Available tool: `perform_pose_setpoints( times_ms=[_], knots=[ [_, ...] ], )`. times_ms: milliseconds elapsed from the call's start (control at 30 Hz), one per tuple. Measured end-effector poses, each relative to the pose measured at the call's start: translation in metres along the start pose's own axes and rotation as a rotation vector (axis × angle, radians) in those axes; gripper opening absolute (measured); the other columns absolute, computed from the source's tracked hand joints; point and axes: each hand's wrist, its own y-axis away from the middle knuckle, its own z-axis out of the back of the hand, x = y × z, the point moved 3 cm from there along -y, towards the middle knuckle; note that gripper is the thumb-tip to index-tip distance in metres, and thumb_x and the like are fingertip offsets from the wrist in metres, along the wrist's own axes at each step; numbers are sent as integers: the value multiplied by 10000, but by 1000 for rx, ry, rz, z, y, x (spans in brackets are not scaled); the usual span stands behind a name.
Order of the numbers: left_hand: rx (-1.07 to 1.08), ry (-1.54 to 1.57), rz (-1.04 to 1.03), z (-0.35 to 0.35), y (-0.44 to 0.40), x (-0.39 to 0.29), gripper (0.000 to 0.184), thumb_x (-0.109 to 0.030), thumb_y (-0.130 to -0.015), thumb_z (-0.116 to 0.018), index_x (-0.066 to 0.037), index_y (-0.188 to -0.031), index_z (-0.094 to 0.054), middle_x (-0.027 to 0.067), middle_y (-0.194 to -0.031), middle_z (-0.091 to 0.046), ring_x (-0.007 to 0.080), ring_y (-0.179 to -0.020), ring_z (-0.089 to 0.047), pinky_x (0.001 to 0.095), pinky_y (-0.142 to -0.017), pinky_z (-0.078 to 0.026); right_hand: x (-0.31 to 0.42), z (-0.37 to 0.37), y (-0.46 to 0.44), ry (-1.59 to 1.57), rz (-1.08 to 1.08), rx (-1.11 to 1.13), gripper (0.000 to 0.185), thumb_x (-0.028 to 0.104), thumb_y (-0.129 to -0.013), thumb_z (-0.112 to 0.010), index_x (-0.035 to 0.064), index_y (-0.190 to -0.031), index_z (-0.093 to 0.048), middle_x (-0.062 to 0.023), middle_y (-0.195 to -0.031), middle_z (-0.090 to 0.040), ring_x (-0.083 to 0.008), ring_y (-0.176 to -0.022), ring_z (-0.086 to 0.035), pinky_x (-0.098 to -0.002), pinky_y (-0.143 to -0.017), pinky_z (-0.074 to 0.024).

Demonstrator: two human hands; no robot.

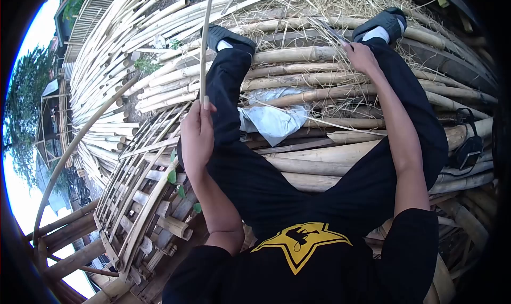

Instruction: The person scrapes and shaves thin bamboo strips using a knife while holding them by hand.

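Note:
My left hand (197,128) is closed around the lower end of a long, thin bamboo strip (204,54), which rises steeply past the top of the view. Over by my right foot, my right hand (362,57) grips what looks like a knife (331,31), its narrow grey blade pointing up and left over the straw. The handle is mostly covered by my fingers. Blade and strip are well apart. Between my legs, a crumpled pale plastic sheet (274,122) lies on the bamboo poles (319,157).
Stacked bamboo poles (114,59) spread across the left and back. A slatted bamboo frame (143,197) stands at my left, near a curved bamboo pole (69,152). Straw shavings (367,3) cover the ground ahead. A small black strapped device (468,149) rests at my right.

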Motion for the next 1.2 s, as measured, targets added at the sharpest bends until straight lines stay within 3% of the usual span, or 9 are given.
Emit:
perform_pose_setpoints(
  times_ms=[33,100,133,300,467,600,733,1033,1200],
  knots=[
    [87,206,59,-18,-3,-8,317,-286,-1021,-409,-35,-886,-547,-74,-517,-307,4,-395,-277,189,-358,-233,10,10,4,9,9,-2,514,479,-936,-430,10,-962,-639,-219,-874,-666,-363,-835,-646,-454,-758,-494],
    [256,437,81,-53,-9,-21,318,-291,-1022,-404,-30,-906,-543,-78,-522,-294,3,-392,-270,183,-355,-243,28,26,16,-620,-195,135,481,488,-953,-437,36,-871,-579,-60,-586,-519,-165,-439,-476,-321,-413,-393],
    [306,461,79,-69,-13,-23,311,-285,-1024,-399,-29,-916,-538,-79,-525,-298,7,-392,-273,186,-354,-249,42,32,25,-987,-250,244,420,496,-949,-472,86,-891,-547,60,-546,-323,-28,-400,-238,-211,-351,-211],
    [594,763,99,-144,-12,-21,307,-275,-1027,-387,-20,-919,-519,-66,-528,-293,24,-403,-269,205,-359,-301,95,81,70,-1109,-172,281,443,500,-941,-491,69,-998,-577,19,-683,-507,-9,-410,-287,-181,-357,-224],
    [862,851,171,-178,8,-18,335,-312,-1027,-377,-21,-934,-515,-65,-532,-276,32,-409,-272,213,-371,-320,85,66,85,-1195,-233,182,317,355,-885,-663,55,-852,-564,57,-577,-430,-18,-395,-292,-215,-366,-212],
    [1026,815,177,-183,4,-22,352,-330,-1020,-392,-6,-1030,-528,-42,-543,-350,49,-411,-360,222,-407,-398,77,56,93,-1286,-266,146,207,235,-913,-638,88,-842,-510,53,-685,-471,-6,-415,-302,-196,-373,-222],
    [954,729,118,-188,-4,-25,379,-334,-1012,-410,5,-1142,-519,11,-627,-519,88,-478,-524,237,-468,-476,85,54,97,-1288,-216,173,218,251,-911,-641,87,-850,-511,66,-610,-428,-8,-408,-294,-201,-376,-222],
    [958,967,200,-200,-6,-20,288,-282,-1008,-434,-12,-1062,-521,2,-634,-507,82,-483,-530,231,-465,-482,97,41,108,-1164,-161,249,273,299,-879,-677,46,-816,-594,81,-558,-419,-14,-451,-345,-243,-396,-269],
    [597,663,107,-214,-16,1,261,-266,-999,-463,-28,-987,-571,-11,-632,-500,66,-483,-421,227,-444,-350,107,60,110,-358,76,171,403,404,-944,-514,12,-903,-596,-142,-645,-604,-301,-588,-579,-413,-602,-445]
  ],
)
